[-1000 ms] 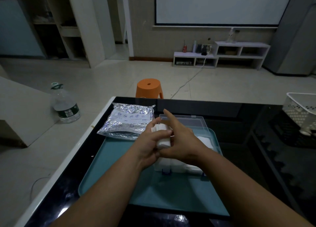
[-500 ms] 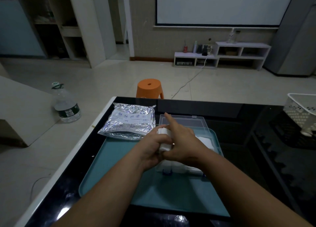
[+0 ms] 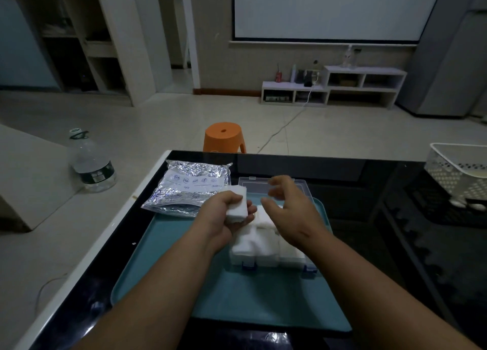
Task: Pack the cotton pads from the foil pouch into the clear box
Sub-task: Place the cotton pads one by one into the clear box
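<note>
We hold a stack of cotton pads (image 3: pixel 237 205) in our left hand (image 3: pixel 222 215), thumb on top and fingers curled underneath, just above the far left corner of the clear box (image 3: pixel 292 260). Our right hand (image 3: pixel 292 212) hovers over the box with its fingers loosely bent and apart, pinching nothing. The box sits on the teal tray (image 3: pixel 171 284), its lid tipped back, and it already looks nearly full of packed pads (image 3: pixel 253 244) standing in rows. The foil pouch (image 3: pixel 189 189) lies just beyond the tray's far left corner on the dark surface (image 3: pixel 105 257).

To do this step well, we judge it best to keep the stack squared and pressed firmly (loose pads fan out easily), find a gap with the free hand, part the neighbouring rows, then slide the stack in edge first without buckling it.

Compared with half a second ago, our right hand has let go of the stack and drawn away to the right, opening up. The left hand now carries the pads alone, shifted a little towards the pouch.
</note>
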`<action>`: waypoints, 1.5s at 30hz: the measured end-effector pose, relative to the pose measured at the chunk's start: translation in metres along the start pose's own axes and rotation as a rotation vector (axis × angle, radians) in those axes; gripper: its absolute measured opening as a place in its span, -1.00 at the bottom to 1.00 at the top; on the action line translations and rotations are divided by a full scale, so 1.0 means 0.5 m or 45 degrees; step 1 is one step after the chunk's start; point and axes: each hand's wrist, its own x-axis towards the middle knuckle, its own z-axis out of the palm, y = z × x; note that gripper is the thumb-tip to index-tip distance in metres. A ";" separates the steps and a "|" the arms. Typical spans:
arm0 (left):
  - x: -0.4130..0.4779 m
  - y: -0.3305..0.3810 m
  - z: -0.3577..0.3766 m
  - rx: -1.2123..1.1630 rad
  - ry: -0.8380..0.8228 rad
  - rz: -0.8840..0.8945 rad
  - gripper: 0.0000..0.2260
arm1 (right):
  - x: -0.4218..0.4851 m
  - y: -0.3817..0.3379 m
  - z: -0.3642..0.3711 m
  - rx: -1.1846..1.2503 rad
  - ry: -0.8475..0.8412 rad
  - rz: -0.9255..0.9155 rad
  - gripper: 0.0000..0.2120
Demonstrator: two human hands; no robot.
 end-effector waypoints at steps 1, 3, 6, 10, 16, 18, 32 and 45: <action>0.002 0.000 0.002 0.002 0.014 0.004 -0.90 | 0.000 0.001 -0.001 0.011 0.007 0.021 -0.70; 0.005 -0.002 0.008 0.050 0.034 0.032 -0.89 | 0.001 0.002 -0.008 0.066 0.023 0.055 -0.77; 0.009 -0.007 0.014 0.171 0.041 0.101 -0.89 | 0.004 0.003 -0.019 0.202 0.020 0.131 -0.76; 0.003 -0.011 0.025 0.223 -0.060 0.115 -0.93 | 0.006 0.011 -0.024 0.449 -0.056 0.287 -0.64; -0.004 -0.019 0.045 0.352 -0.138 0.165 -0.94 | 0.000 0.022 -0.053 0.580 -0.059 0.321 -0.73; -0.009 -0.022 0.055 0.386 -0.141 0.187 -0.92 | -0.002 0.030 -0.063 0.531 -0.029 0.312 -0.74; -0.011 -0.082 0.114 0.850 -0.162 0.291 -0.76 | -0.025 0.100 -0.115 0.096 -0.022 0.343 -0.86; -0.008 -0.139 0.144 1.454 -0.064 0.292 -0.89 | -0.056 0.139 -0.119 -0.234 -0.070 0.425 -0.79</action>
